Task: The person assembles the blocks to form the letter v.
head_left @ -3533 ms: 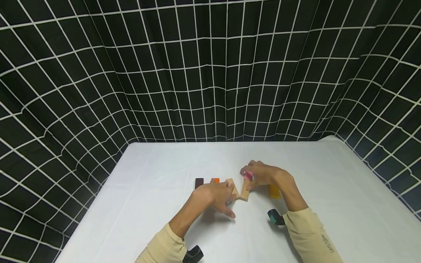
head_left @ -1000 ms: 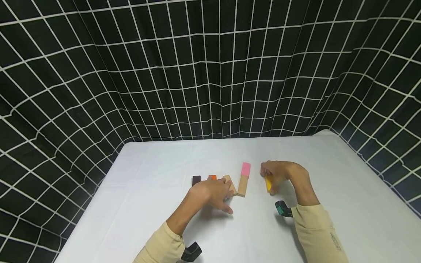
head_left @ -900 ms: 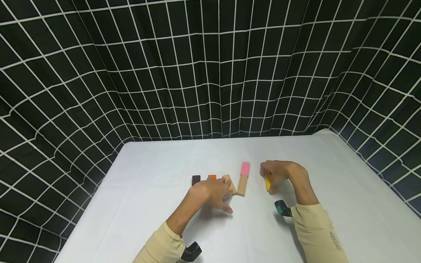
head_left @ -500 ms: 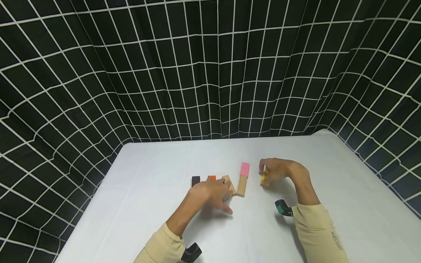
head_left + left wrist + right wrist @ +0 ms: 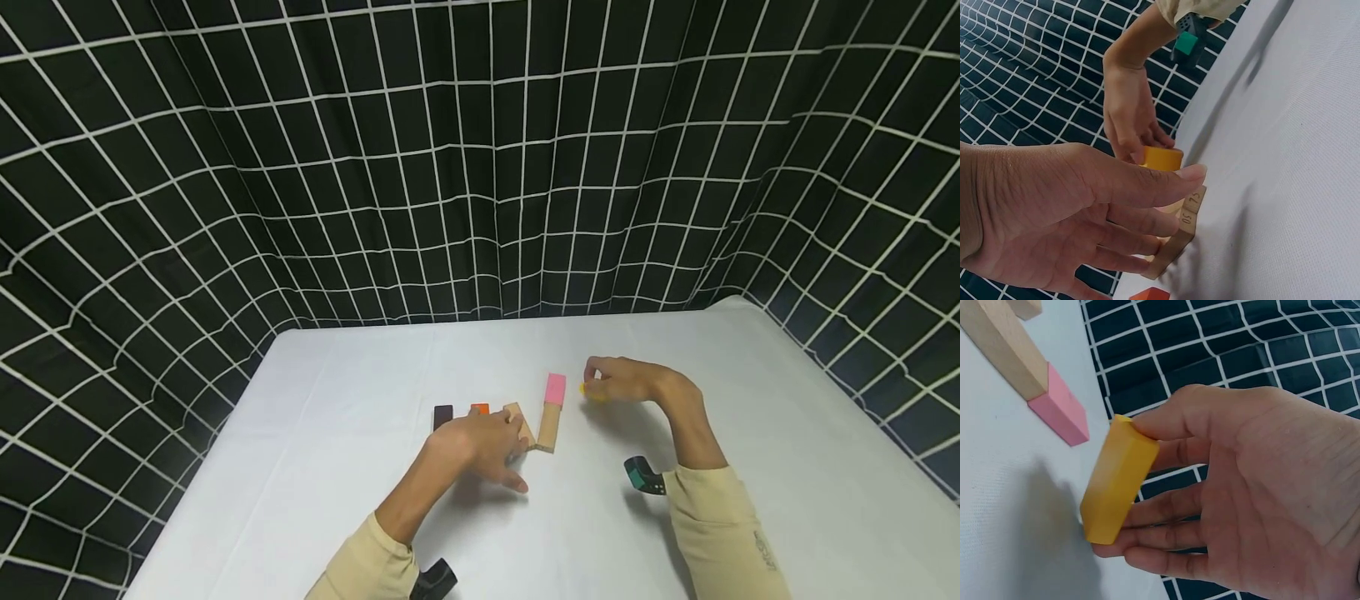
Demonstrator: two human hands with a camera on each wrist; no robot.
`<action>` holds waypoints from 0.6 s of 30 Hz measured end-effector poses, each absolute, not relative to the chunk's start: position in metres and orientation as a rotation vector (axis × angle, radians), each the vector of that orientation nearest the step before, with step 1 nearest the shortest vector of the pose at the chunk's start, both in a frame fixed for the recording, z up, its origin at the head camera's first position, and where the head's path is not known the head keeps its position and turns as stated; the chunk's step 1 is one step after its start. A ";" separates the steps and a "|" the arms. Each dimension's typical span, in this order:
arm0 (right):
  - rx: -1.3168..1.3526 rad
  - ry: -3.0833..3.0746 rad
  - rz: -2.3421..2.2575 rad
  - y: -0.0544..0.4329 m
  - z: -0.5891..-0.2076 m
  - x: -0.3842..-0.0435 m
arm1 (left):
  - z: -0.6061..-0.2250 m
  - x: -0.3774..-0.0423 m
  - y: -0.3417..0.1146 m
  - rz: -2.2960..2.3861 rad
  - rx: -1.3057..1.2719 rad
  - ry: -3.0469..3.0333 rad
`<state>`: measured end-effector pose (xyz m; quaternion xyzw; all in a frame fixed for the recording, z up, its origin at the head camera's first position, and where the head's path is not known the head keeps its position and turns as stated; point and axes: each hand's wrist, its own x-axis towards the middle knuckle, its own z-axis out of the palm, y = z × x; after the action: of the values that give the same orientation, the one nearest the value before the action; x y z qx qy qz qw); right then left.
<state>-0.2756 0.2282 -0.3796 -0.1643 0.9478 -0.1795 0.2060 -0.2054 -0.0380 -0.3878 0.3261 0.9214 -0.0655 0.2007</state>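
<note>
One dark block point(image 5: 443, 417), one orange block point(image 5: 480, 408), one pink block point(image 5: 555, 390), one yellow block point(image 5: 1119, 481) and two plain wooden blocks point(image 5: 548, 429) point(image 5: 528, 433) are counted, making six in all. Two hands are seen, one left hand point(image 5: 483, 446) and one right hand point(image 5: 618, 380), along with two sleeves point(image 5: 367, 562) point(image 5: 720, 517) and two small dark wrist devices point(image 5: 433, 581) point(image 5: 643, 475). One desk point(image 5: 360, 383) is shown.

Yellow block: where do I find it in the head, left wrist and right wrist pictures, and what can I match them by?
Head: the yellow block is right of centre, mostly hidden by the right hand, to the right of the pink block.
Left wrist: yellow block near the middle, just above the left hand's thumb.
Right wrist: yellow block left of centre, tilted.
Shared landmark: the right hand, holding it in all three.
</note>
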 end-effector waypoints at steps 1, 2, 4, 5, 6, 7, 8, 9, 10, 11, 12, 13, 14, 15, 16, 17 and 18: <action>-0.459 2.643 -0.501 0.228 -0.380 -0.276 | -0.388 -0.205 -0.038 -0.174 0.908 2.572; -0.458 2.645 -0.501 0.228 -0.379 -0.276 | -0.388 -0.205 -0.037 -0.171 0.907 2.571; -0.470 2.654 -0.504 0.228 -0.378 -0.278 | -0.388 -0.206 -0.037 -0.167 0.898 2.574; -0.480 2.659 -0.507 0.228 -0.378 -0.280 | -0.387 -0.207 -0.037 -0.169 0.896 2.575; -0.492 2.662 -0.510 0.228 -0.377 -0.281 | -0.387 -0.208 -0.037 -0.169 0.891 2.576; -0.506 2.664 -0.514 0.227 -0.377 -0.282 | -0.387 -0.208 -0.037 -0.169 0.889 2.574; -0.526 2.668 -0.517 0.227 -0.376 -0.283 | -0.387 -0.208 -0.037 -0.170 0.888 2.574; -0.545 2.671 -0.518 0.226 -0.377 -0.285 | -0.388 -0.208 -0.037 -0.168 0.882 2.575; -0.570 2.674 -0.520 0.226 -0.377 -0.286 | -0.388 -0.208 -0.037 -0.170 0.879 2.576; -0.583 2.676 -0.521 0.225 -0.378 -0.287 | -0.389 -0.207 -0.037 -0.169 0.880 2.576; -0.596 2.679 -0.520 0.225 -0.379 -0.288 | -0.389 -0.207 -0.037 -0.170 0.877 2.577; -0.606 2.684 -0.518 0.224 -0.380 -0.289 | -0.389 -0.207 -0.037 -0.162 0.873 2.580; -0.608 2.689 -0.515 0.224 -0.381 -0.290 | -0.390 -0.206 -0.037 -0.157 0.870 2.583; -0.602 2.694 -0.512 0.223 -0.382 -0.291 | -0.390 -0.206 -0.037 -0.155 0.867 2.585; -0.608 2.699 -0.505 0.222 -0.383 -0.293 | -0.390 -0.206 -0.037 -0.155 0.866 2.588; -0.612 2.704 -0.499 0.222 -0.384 -0.295 | -0.390 -0.206 -0.036 -0.155 0.864 2.590; -0.617 2.711 -0.490 0.221 -0.384 -0.296 | -0.390 -0.206 -0.036 -0.155 0.864 2.590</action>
<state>-0.2961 0.2212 -0.3845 -0.2157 0.9481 -0.1714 0.1588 -0.2057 -0.0363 -0.3898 0.3095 0.9276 -0.0555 0.2019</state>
